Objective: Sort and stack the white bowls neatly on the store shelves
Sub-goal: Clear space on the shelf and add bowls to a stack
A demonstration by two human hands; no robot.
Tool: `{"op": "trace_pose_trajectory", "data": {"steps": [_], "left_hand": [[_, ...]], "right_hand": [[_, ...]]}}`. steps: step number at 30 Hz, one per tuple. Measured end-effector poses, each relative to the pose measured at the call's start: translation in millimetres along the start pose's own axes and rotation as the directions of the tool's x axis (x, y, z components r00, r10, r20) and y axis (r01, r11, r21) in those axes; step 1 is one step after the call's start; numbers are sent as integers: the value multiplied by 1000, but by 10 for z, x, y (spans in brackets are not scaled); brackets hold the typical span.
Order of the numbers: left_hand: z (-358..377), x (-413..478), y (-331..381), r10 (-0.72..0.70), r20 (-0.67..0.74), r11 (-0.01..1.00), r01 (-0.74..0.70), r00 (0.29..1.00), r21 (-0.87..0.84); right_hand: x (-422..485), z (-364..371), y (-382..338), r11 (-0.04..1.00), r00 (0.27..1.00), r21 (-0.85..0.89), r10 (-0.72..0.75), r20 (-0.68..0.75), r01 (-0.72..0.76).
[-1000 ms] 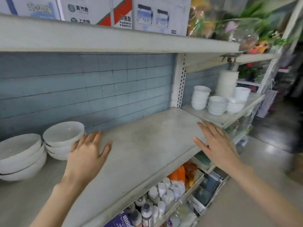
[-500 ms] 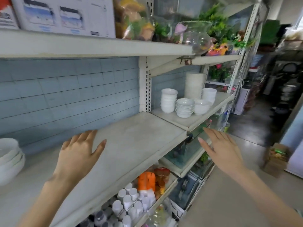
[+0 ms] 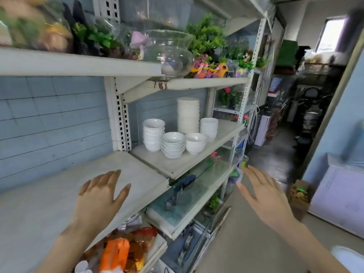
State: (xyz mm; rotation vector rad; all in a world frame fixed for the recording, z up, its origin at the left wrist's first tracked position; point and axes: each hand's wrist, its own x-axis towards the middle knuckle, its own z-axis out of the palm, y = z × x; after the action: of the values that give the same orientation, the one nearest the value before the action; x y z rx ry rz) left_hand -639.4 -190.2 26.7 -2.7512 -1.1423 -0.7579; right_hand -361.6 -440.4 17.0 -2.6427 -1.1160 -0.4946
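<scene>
Left hand (image 3: 100, 196) and right hand (image 3: 264, 198) hover empty, fingers straight and spread. White bowls (image 3: 173, 144) stand stacked on the farther shelf (image 3: 177, 167), ahead and above, between the 2 hands; neither looks clearly nearer.

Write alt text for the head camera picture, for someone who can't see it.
Two open hands holding nothing, the left hand over a grey shelf and the right hand out over the aisle, point toward stacks of white bowls on the next shelf section. On the shelf above sit a glass bowl and green plants.
</scene>
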Motion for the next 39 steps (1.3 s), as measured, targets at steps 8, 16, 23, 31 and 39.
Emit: {"op": "trace_pose_trajectory", "data": {"steps": [8,16,23,31,39], "left_hand": [[471,872,585,88,-2,996,-88,996,-9],[1052,1758,1007,70,-37,997,-71,997,-22],[1377,2210,1398,45,58,998,-48,997,47],[1729,2557,2013,-96,36,988,91,995,122],[1970,2769,2862,-343,-55,931,347,938,116]], "right_hand": [[650,254,539,998,997,32,64,-49,-63],[1617,614,1068,996,996,20,84,35,-85],[2257,943,1496,994,996,65,86,23,-87],[3092,1349,2259,998,986,58,-6,164,-4],[3897,1738,3097,981,966,42,-194,168,189]]}}
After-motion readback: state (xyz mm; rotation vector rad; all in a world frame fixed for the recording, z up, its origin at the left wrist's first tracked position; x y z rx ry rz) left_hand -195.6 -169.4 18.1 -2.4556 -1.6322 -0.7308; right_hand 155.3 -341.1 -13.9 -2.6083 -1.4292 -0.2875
